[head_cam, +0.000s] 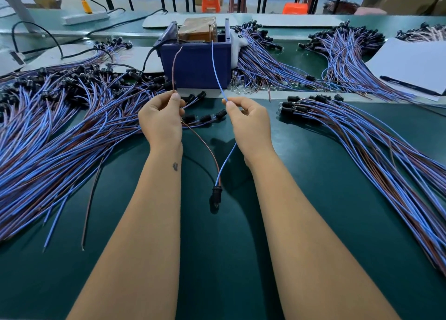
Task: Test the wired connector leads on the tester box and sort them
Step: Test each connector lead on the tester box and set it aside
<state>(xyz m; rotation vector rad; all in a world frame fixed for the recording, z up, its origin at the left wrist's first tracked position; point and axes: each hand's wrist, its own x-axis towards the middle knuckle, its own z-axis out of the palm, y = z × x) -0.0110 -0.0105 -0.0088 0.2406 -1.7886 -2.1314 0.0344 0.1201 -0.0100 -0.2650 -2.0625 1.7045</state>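
- Nearest me, both forearms reach out over the green mat (pixel 313 199), and between them a black connector (pixel 216 194) dangles low on its two wires, just above the mat.
- From that connector a brown wire (pixel 207 148) runs up and left, and a blue wire (pixel 226 160) runs up and right.
- My left hand (pixel 161 119) pinches the brown wire between thumb and fingers; the wire's free end stands up past the hand toward the box.
- My right hand (pixel 248 119) pinches the blue wire the same way, and its free end also rises toward the box.
- The two hands sit apart, level with each other, just short of the box.
- On the left, a big pile (pixel 60 126) of blue and brown leads fans across the mat, black connectors at its far end; a few stray leads lie between the hands.
- On the right, a neater bundle (pixel 362 136) lies with its connectors lined up near the right hand.
- Farther out, the blue tester box (pixel 195 63) stands in the middle, both raised wire ends reaching its top edge; I cannot tell if they touch contacts.
- Right of the box lie more heaps (pixel 272 63) of leads and, at far right, white sheets (pixel 410 66).
- Behind the box, black cables (pixel 55 39) and a power strip (pixel 84 17) lie at far left.
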